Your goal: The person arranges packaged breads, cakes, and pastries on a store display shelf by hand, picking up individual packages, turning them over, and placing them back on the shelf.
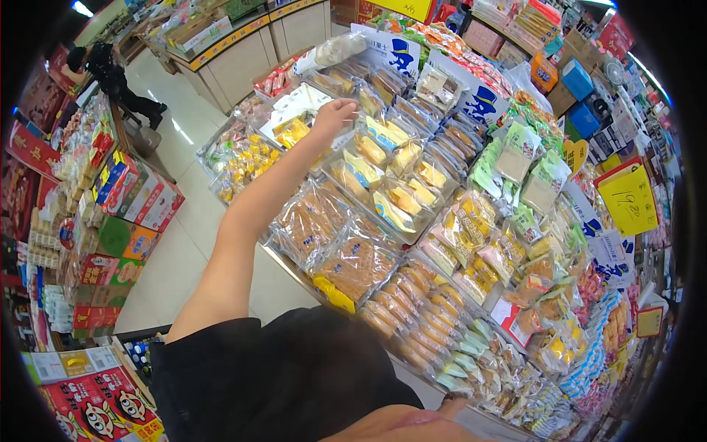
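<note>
My left hand (337,116) reaches over the far part of a snack display, its fingers curled closed; whether anything sits in them I cannot make out. Beneath and beside it lie yellow wrapped snacks (293,131) and a clear tray of packaged cake slices (391,193). Nearer to me are large clear bags of flat brown cakes (359,259). At the bottom, my right hand (451,406) shows only in small part, close to the display's front edge and green-tinted wrapped snacks (482,361). Its fingers are too hidden to read.
Long packs of round buns (412,317) and yellow-bagged pastries (471,225) cover the display's middle. A yellow price sign (628,197) stands at right. Across the tiled aisle (184,243) are stacked cartons (136,191), and a person in dark clothes (118,77) stands farther off.
</note>
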### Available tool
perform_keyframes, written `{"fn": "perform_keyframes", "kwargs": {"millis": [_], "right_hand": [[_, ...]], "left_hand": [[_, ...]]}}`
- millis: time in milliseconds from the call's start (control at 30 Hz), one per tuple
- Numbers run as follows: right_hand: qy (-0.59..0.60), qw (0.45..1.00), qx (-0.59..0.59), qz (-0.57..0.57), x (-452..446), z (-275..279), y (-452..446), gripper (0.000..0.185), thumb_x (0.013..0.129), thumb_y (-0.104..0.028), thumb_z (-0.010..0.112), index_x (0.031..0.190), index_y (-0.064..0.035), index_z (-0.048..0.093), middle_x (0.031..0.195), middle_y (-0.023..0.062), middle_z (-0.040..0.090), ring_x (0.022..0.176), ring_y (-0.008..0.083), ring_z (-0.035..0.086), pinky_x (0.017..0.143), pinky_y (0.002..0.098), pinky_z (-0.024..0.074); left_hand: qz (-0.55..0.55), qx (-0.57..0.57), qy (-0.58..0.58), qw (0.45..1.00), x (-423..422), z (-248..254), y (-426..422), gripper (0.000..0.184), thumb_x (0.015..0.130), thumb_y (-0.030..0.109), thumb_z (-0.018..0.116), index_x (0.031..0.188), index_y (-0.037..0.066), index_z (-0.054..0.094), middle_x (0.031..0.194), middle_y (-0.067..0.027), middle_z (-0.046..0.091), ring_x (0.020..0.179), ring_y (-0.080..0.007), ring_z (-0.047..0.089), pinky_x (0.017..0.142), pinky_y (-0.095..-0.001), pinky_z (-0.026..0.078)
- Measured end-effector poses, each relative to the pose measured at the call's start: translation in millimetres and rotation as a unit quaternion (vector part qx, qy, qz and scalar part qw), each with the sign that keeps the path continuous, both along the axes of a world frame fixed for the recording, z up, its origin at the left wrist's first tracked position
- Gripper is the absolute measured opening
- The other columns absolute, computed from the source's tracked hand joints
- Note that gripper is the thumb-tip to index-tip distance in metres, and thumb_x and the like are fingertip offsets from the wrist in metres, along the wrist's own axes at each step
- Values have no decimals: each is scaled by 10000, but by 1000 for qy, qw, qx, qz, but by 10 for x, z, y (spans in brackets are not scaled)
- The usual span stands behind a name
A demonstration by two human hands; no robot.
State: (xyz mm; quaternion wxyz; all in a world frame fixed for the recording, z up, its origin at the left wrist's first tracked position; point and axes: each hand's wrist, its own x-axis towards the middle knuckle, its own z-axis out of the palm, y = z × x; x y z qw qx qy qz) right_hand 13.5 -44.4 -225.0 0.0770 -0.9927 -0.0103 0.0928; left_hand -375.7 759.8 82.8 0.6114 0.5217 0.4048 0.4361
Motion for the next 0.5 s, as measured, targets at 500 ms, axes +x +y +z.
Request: {"fn": "perform_keyframes", "kwargs": {"millis": [500], "right_hand": [[17, 999, -42, -4, -348, -217, 379, 509, 934, -412, 375, 1313, -77, 430, 1313, 133, 484, 1167, 306, 490, 966, 429, 397]], "left_hand": [[-77, 63, 51, 994, 1198, -76, 841, 256, 873, 217, 613, 1081, 67, 613, 901, 2, 636, 802, -80, 582, 663, -224, 444]]}}
